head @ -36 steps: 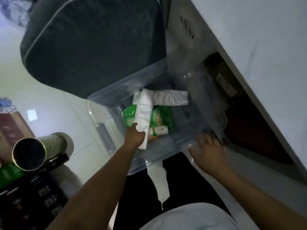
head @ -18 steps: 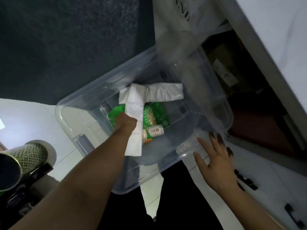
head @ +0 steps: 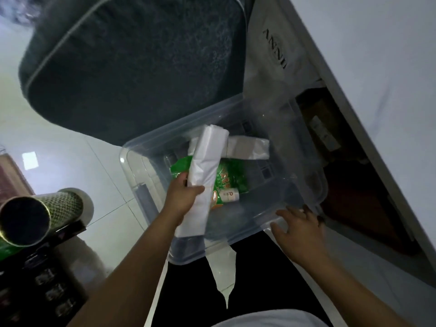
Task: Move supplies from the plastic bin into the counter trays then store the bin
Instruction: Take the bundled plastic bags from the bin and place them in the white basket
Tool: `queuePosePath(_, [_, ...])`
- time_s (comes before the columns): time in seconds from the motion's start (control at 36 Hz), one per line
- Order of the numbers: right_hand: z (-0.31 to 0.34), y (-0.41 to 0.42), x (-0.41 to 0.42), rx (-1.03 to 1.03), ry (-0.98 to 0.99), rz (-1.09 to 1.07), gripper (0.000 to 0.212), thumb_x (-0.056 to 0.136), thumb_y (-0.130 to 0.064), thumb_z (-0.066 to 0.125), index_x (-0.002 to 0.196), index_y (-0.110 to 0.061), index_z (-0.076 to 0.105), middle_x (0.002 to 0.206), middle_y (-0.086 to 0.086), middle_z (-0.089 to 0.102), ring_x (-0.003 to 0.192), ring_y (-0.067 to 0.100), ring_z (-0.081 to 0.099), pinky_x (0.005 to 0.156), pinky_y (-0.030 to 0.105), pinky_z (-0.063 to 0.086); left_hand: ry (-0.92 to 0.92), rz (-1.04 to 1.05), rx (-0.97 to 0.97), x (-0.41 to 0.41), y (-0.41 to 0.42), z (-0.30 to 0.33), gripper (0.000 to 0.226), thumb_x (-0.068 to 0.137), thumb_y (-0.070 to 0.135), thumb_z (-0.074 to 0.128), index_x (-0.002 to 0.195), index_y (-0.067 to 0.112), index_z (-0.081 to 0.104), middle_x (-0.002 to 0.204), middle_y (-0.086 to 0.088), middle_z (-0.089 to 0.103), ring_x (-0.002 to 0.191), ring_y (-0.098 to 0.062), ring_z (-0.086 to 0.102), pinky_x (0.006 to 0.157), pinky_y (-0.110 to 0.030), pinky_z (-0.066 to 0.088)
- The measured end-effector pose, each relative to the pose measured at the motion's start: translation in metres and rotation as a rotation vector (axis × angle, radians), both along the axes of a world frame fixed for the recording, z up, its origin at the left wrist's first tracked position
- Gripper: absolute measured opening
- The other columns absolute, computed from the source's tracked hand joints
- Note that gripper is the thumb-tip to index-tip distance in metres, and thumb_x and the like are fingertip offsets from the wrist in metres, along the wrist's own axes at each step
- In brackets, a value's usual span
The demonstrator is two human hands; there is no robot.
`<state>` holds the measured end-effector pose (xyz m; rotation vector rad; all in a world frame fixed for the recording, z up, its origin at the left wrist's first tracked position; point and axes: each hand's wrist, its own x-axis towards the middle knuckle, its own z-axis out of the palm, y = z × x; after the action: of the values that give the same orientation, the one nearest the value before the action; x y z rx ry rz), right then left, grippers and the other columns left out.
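Observation:
A clear plastic bin (head: 151, 197) sits on the pale floor in front of my legs. Inside it lie a green packet (head: 232, 177), a small white bottle (head: 230, 197) and a second white folded bundle (head: 247, 149). My left hand (head: 182, 197) is inside the bin, gripping a long white folded bundle (head: 207, 171) that is lifted and tilted above the green packet. My right hand (head: 297, 228) rests with spread fingers on the bin's near right rim.
A dark cushioned seat (head: 132, 62) stands just beyond the bin. To the right, a white counter edge (head: 368, 95) runs above a dark open shelf (head: 349, 185). At the left are a metal mesh cylinder (head: 40, 213) and dark crates (head: 42, 279).
My left hand has closed around the white bundle and raised it off the green packet. My right hand has moved back onto the bin's rim. The view has tilted back.

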<state>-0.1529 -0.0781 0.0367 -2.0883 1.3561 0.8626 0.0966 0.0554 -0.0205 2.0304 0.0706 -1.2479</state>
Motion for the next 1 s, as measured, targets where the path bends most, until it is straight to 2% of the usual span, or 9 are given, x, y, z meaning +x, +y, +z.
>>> queuePosePath(0.11, [0.008, -0.007, 0.014, 0.045, -0.113, 0.034, 0.039, 0.086, -0.044, 0.061, 0.122, -0.028, 0.064, 0.135, 0.000, 0.060, 0.128, 0.028, 0.046, 0.108, 0.043, 0.031, 0.003, 0.135, -0.060, -0.011, 0.015, 0.044, 0.025, 0.080, 0.013, 0.074, 0.095, 0.032, 0.069, 0.099, 0.003, 0.075, 0.089, -0.020, 0.071, 0.080, -0.039, 0.056])
queuePosePath(0.25, [0.033, -0.018, 0.049, 0.302, -0.433, -0.053, 0.044, 0.080, -0.028, 0.077, 0.121, -0.018, 0.067, 0.120, 0.005, 0.068, 0.113, 0.020, 0.061, 0.092, 0.020, 0.041, 0.056, 0.300, -0.170, -0.022, 0.023, 0.100, 0.030, 0.081, 0.007, 0.075, 0.105, 0.023, 0.072, 0.098, 0.002, 0.078, 0.088, -0.018, 0.075, 0.071, -0.029, 0.059])
queuePosePath(0.36, [0.062, -0.017, 0.078, 0.569, -0.609, -0.257, 0.057, 0.076, -0.017, 0.082, 0.129, -0.013, 0.061, 0.123, 0.004, 0.066, 0.115, 0.017, 0.061, 0.100, 0.030, 0.048, 0.082, 0.291, -0.263, -0.030, 0.023, 0.144, 0.031, 0.081, 0.009, 0.076, 0.107, 0.024, 0.072, 0.104, -0.001, 0.077, 0.094, -0.020, 0.074, 0.077, -0.032, 0.060])
queuePosePath(0.44, [0.089, -0.016, 0.090, 0.806, -0.743, -0.467, 0.054, 0.080, -0.002, 0.076, 0.130, -0.010, 0.059, 0.123, 0.017, 0.066, 0.105, 0.019, 0.066, 0.083, 0.033, 0.058, 0.130, 0.281, -0.336, -0.038, 0.022, 0.171, 0.040, 0.076, 0.014, 0.078, 0.115, 0.020, 0.069, 0.109, -0.005, 0.076, 0.098, -0.023, 0.073, 0.077, -0.033, 0.060])
queuePosePath(0.53, [0.114, -0.015, 0.088, 0.963, -0.815, -0.558, 0.041, 0.082, 0.000, 0.072, 0.121, -0.011, 0.066, 0.117, 0.016, 0.070, 0.093, 0.018, 0.070, 0.070, 0.031, 0.058, 0.168, 0.227, -0.375, -0.047, 0.019, 0.192, 0.050, 0.073, 0.018, 0.080, 0.121, 0.017, 0.066, 0.112, -0.005, 0.075, 0.100, -0.024, 0.072, 0.076, -0.032, 0.059])
queuePosePath(0.61, [0.133, -0.009, 0.075, 0.930, -0.876, -0.571, 0.033, 0.080, -0.004, 0.074, 0.112, -0.012, 0.071, 0.107, 0.011, 0.075, 0.086, 0.017, 0.071, 0.063, 0.026, 0.055, 0.176, 0.141, -0.393, -0.059, 0.017, 0.211, 0.052, 0.072, 0.023, 0.081, 0.121, 0.022, 0.066, 0.113, -0.002, 0.075, 0.101, -0.022, 0.072, 0.078, -0.033, 0.059])
queuePosePath(0.81, [0.171, 0.029, 0.021, 0.689, -1.086, -0.750, 0.024, 0.078, -0.001, 0.074, 0.101, -0.009, 0.075, 0.100, 0.014, 0.076, 0.087, 0.027, 0.073, 0.068, 0.037, 0.060, 0.156, -0.195, -0.505, -0.081, 0.022, 0.247, 0.042, 0.083, 0.013, 0.075, 0.121, 0.024, 0.064, 0.114, 0.004, 0.074, 0.102, -0.014, 0.071, 0.079, -0.024, 0.058])
queuePosePath(0.92, [0.195, 0.064, -0.025, 0.477, -1.214, -0.895, 0.035, 0.076, -0.002, 0.075, 0.110, 0.001, 0.070, 0.105, 0.018, 0.074, 0.094, 0.032, 0.071, 0.080, 0.044, 0.058, 0.132, -0.418, -0.573, -0.093, 0.041, 0.258, 0.054, 0.081, 0.027, 0.077, 0.130, 0.039, 0.058, 0.123, 0.009, 0.069, 0.112, -0.009, 0.066, 0.095, -0.030, 0.054])
queuePosePath(1.0, [0.210, 0.098, -0.069, 0.337, -1.287, -1.012, 0.032, 0.081, -0.002, 0.072, 0.112, -0.004, 0.070, 0.111, 0.014, 0.074, 0.102, 0.032, 0.070, 0.086, 0.045, 0.058, 0.086, -0.456, -0.620, -0.109, 0.058, 0.254, 0.057, 0.072, 0.042, 0.080, 0.124, 0.049, 0.060, 0.126, 0.010, 0.066, 0.116, -0.006, 0.063, 0.098, -0.031, 0.050])
